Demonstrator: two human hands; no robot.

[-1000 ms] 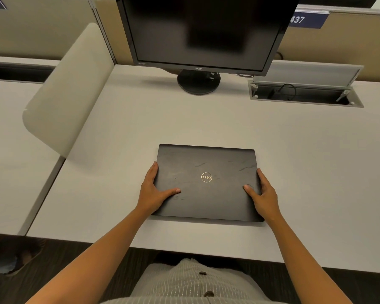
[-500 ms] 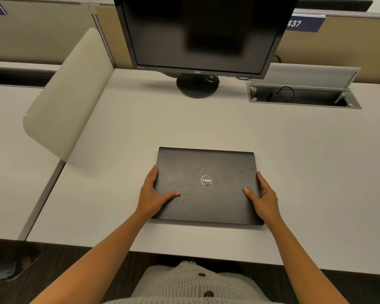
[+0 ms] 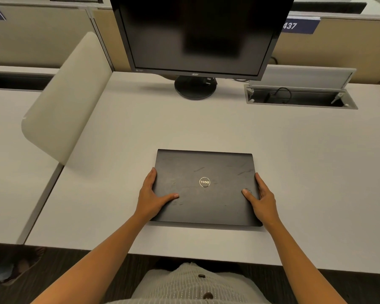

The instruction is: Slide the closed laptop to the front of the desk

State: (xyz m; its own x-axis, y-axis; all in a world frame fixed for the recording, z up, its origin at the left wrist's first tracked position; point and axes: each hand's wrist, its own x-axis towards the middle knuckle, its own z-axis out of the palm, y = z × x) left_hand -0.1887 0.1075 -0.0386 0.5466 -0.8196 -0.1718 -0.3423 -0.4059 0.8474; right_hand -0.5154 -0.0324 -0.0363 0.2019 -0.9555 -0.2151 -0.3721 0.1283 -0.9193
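My left hand (image 3: 150, 197) and right hand (image 3: 264, 199) clasp the closed Dell laptop (image 3: 204, 187) by its side edges, thumbs flat on the lid; it lies between my palms, near the desk (image 3: 305, 172) front edge; uneven pulling could skew it; overshooting could tip it off.

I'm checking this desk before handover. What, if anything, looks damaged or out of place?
The closed laptop has scuffs and smudges on its lid. The cable box behind it on the desk stands open. Nothing is spilled.
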